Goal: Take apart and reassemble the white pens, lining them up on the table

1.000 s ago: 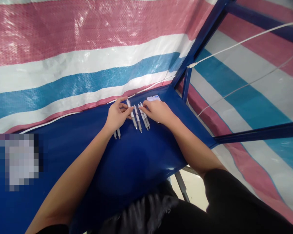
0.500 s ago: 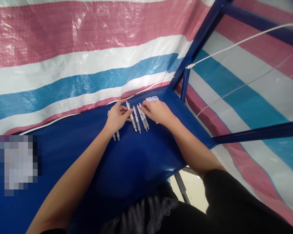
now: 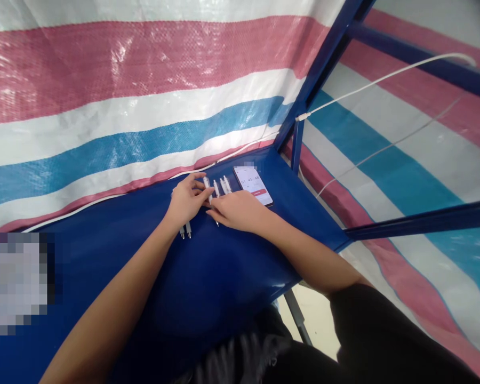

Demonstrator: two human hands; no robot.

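Note:
Several white-and-grey pens [image 3: 225,184] lie side by side on the blue table [image 3: 208,277], their lower parts mostly hidden by my right hand. My left hand [image 3: 184,200] has its thumb and fingers around the upper part of the leftmost pen [image 3: 207,183] of this row. Under and below my left palm, the tips of two more pens [image 3: 189,230] stick out. My right hand [image 3: 240,209] lies over the lower ends of the row, palm down, with its thumb and index fingertip near the pens; whether it grips one is hidden.
A phone [image 3: 256,184] with a lit screen lies right of the pens. A white cable [image 3: 176,173] runs along the back edge by the striped sheet [image 3: 144,106]. Blue frame bars [image 3: 298,146] rise at the right. A pixelated pale patch covers the left.
My right hand has moved down and left from the pens' upper ends to their lower ends, uncovering the phone. My left hand stays by the leftmost pen. The view has shifted slightly.

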